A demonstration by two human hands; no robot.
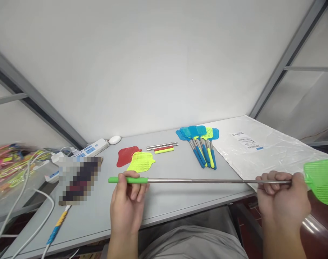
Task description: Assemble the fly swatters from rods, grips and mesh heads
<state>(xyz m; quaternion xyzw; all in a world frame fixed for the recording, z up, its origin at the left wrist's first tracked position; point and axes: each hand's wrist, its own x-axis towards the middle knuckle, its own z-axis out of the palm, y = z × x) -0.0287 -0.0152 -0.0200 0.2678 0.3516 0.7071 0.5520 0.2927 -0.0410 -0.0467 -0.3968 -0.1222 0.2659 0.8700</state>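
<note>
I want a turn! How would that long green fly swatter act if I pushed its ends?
The silver metal rod might slide shorter, since it narrows in steps. The flat green plastic head is probably light and bendy, being mesh.

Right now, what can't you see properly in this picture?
All in the head view:
Green swatter head: its right side is cut off by the picture's edge.
Green handle: partly hidden by the left hand.
Blurred thing on the table: pixel squares cover it.
Label on the white bag: print too small to read.
</note>
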